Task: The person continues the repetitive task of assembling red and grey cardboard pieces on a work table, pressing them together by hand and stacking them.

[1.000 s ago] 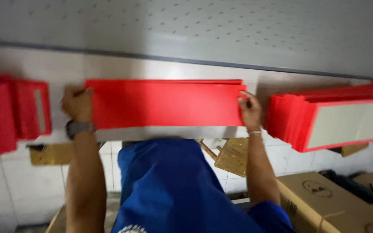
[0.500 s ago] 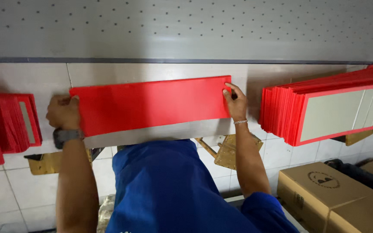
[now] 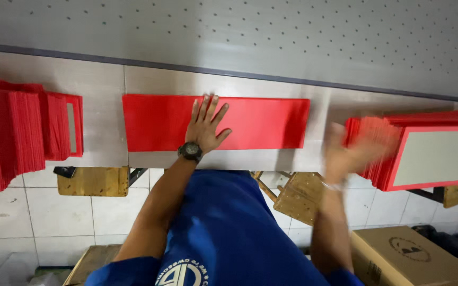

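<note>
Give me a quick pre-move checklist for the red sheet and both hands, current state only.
1. Red sheet lies flat on the table: ok.
2. Left hand pressed flat on the sheet, fingers spread: ok.
3. Right hand at the right stack: motion-blurred, contact cannot tell.
4. Right grip on a sheet: cannot tell.
5. Sheet clear of the left stack and the right stack: ok.
6. Sheet's near edge inside the table edge: ok.

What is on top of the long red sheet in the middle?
The left hand lies flat on the red sheet, fingers spread. The patch of sheet under the palm is hidden.
</note>
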